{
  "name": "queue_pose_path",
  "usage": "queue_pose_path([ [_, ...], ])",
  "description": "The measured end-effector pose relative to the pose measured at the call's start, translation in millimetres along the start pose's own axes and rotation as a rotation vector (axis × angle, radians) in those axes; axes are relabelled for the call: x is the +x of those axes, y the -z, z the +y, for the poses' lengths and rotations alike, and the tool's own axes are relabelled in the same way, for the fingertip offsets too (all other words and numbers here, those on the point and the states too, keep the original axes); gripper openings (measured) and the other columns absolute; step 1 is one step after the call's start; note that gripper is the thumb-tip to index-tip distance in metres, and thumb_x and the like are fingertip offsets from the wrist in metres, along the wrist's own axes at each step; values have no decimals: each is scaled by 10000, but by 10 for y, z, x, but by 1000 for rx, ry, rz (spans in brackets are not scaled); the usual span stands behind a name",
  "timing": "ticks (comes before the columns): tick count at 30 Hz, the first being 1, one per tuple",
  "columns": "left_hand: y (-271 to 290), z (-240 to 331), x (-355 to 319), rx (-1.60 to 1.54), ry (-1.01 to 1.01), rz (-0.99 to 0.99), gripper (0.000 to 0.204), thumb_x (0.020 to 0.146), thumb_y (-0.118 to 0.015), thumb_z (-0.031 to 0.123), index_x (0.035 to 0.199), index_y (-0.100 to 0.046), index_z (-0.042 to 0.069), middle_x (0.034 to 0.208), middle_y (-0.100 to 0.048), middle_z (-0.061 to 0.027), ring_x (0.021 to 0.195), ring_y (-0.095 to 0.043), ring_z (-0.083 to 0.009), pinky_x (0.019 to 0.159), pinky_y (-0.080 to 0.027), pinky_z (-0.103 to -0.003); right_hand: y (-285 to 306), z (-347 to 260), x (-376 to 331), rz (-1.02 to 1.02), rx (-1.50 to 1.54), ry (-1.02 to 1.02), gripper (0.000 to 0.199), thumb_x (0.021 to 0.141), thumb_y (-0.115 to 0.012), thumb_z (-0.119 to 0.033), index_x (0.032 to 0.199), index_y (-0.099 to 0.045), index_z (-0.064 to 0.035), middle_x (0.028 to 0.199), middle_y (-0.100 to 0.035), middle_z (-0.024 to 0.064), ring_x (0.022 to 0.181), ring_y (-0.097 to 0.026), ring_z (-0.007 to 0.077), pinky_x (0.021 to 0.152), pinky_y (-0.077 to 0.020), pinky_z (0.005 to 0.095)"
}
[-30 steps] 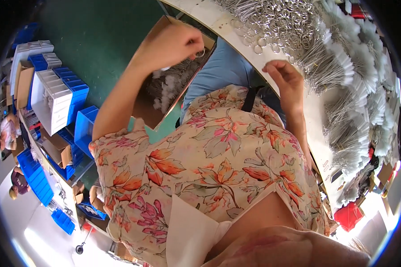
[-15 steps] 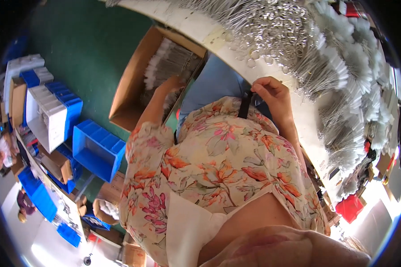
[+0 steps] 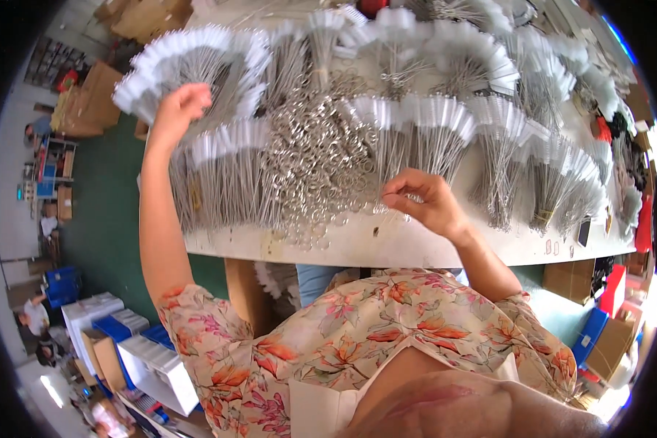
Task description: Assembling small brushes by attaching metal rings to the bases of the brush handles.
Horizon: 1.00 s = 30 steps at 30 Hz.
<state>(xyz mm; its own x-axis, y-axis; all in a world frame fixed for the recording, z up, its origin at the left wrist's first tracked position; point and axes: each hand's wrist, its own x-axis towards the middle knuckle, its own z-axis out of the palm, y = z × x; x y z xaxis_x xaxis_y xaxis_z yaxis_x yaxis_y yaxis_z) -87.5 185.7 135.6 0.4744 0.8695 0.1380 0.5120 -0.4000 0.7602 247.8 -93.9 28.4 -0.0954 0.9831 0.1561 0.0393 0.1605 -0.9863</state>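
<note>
My left hand [image 3: 183, 111] is over the far left of the table, at a fanned bunch of thin wire-stemmed brushes [image 3: 197, 51] with white heads. Its fingers are curled and blurred, so I cannot tell whether they hold a brush. My right hand [image 3: 427, 203] hovers at the right side of a heap of shiny metal rings [image 3: 317, 153]. Thumb and forefinger are pinched together there; a small thing between them cannot be made out. Nearer me, a row of upright-looking white-headed brushes [image 3: 230, 171] lies left of the rings.
More brush bundles [image 3: 500, 175] cover the right side of the white table [image 3: 416, 248]. An open cardboard box [image 3: 244, 292] stands below its front edge. White and blue plastic crates [image 3: 157, 365] are at the lower left, and a cardboard box [image 3: 568, 281] is under the table at right.
My view has swung from the box beside me to the table. My left hand has left the box of brushes and is up over the table; my right hand has moved from my waist to the rings.
</note>
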Motion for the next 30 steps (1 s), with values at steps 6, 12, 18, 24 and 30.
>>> queue_pose_path([
  [6, 116, -454, 1326, 1186, 276, 499, 339, 826, -541, 356, 916, -646, 46, 985, -638, -207, 919, -614, -373, 793, -483, -460, 818, -303, 296, 175, -389, 26, 118, 821, -643, -95, 901, -646, -8, 840, -644, 67, 770, -605, 117, 714, -500, 264],
  [12, 99, -558, 1322, 1142, 332, 550, 312, 778, -564, 316, 926, -651, 55, 963, -639, -212, 905, -617, -368, 792, -485, -460, 1430, -422, 1107, 188, -759, 30, 164, 838, -594, -142, 937, -639, -18, 782, -671, 101, 659, -642, 153, 651, -513, 271],
  [18, 532, -857, 1320, 739, 383, 573, 262, 774, -583, 256, 882, -641, 25, 861, -653, -163, 814, -642, -246, 663, -516, -373, 1703, 121, 2427, 304, -936, -76, 248, 747, -600, -287, 897, -671, -103, 799, -674, 79, 712, -654, 239, 714, -513, 363],
  [24, 606, -808, 1081, 46, 391, 446, 169, 803, -608, 150, 879, -606, -2, 771, -611, -72, 710, -612, -136, 525, -506, -261, 1550, 286, 2582, 435, -894, -151, 239, 684, -638, -354, 838, -691, -179, 829, -677, 39, 829, -642, 230, 745, -506, 360],
  [30, 598, -725, 897, 18, 300, 641, 111, 836, -575, 77, 926, -577, 12, 826, -613, -76, 718, -620, -150, 530, -508, -279, 1497, -307, 2506, 581, -648, 331, 195, 882, -515, -207, 902, -569, -20, 731, -557, 40, 665, -534, 139, 629, -447, 292],
])
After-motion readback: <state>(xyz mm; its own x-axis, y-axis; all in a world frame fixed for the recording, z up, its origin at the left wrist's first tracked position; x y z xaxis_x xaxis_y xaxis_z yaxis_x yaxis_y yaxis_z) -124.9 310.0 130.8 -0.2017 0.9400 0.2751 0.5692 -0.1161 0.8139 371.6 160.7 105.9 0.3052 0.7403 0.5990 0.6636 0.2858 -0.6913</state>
